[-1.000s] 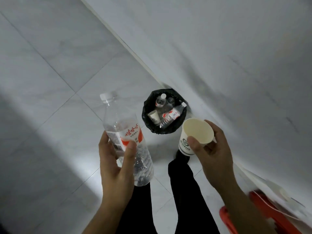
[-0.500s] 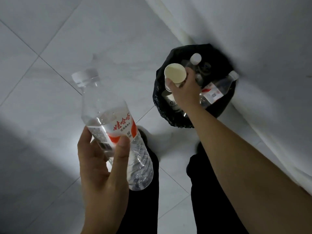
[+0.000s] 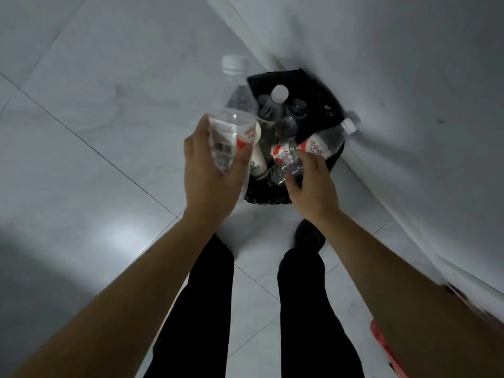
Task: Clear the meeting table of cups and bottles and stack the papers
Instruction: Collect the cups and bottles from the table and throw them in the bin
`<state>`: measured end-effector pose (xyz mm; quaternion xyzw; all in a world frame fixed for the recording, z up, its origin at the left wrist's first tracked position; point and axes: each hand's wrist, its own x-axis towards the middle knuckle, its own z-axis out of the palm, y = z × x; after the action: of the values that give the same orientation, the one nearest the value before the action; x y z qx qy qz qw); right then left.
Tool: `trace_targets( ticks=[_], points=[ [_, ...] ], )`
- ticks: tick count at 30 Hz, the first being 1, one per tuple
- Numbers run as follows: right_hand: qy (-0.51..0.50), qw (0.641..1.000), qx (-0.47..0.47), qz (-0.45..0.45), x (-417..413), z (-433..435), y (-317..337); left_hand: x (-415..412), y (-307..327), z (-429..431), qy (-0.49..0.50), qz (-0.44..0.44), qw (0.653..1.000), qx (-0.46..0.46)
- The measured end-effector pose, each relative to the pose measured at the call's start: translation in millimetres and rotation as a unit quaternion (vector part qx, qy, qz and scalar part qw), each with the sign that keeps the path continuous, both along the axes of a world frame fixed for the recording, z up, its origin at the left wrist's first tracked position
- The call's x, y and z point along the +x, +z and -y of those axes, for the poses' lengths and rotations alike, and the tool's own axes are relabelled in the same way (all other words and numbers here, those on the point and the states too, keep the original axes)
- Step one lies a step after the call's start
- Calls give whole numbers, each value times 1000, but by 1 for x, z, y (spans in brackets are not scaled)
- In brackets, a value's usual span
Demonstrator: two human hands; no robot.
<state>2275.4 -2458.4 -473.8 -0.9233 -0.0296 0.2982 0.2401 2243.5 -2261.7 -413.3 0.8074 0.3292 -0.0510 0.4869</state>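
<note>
Your left grip (image 3: 210,173) is wrapped round the water bottle (image 3: 238,110) at its labelled lower half. The cap points far, with the long axis running near to far. The bottle hangs at the near-left rim of the black-bagged bin (image 3: 319,105), which stands against the wall (image 3: 381,77). The bin mouth lies just right of that grip.

Your right grip (image 3: 311,186) reaches into the bin, fingertips on a discarded bottle (image 3: 290,160); whether pinching or only pressing, cannot tell. A paper cup (image 3: 257,162) lies inside.

Likely next: carry the bottle right, then let go.
</note>
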Motion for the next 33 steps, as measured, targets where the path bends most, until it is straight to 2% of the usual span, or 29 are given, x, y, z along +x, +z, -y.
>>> trace_targets(
  ticks=[3, 7, 11, 14, 17, 20, 26, 30, 33],
  points=[
    [58, 998, -8, 4, -14, 19, -5, 19, -45, 26, -99, -28, 994, 30],
    [80, 996, 19, -27, -37, 30, -15, 24, -76, 56, -161, -63, 985, -6],
    [19, 998, 19, -52, -42, 31, -4, 5, -63, 59, -155, -57, 986, 28],
    [-5, 998, 27, -57, -39, 34, 29, -23, -23, 44, -114, -74, 990, 22],
    [-24, 998, 33, -51, -29, 36, 91, -51, 46, 17, -81, -85, 993, 23],
    [-30, 998, 53, -25, -14, 21, 188, -64, 140, -14, -17, -68, 997, 11],
    [-44, 982, 176, 48, 1, -21, 428, -82, 382, -66, 122, 60, 991, -4],
    [-30, 953, 282, 104, -17, -39, 552, -119, 512, -67, 209, 168, 963, 12],
    [-5, 926, 360, 115, -52, -36, 608, -173, 567, -44, 278, 249, 927, 25]
  ],
)
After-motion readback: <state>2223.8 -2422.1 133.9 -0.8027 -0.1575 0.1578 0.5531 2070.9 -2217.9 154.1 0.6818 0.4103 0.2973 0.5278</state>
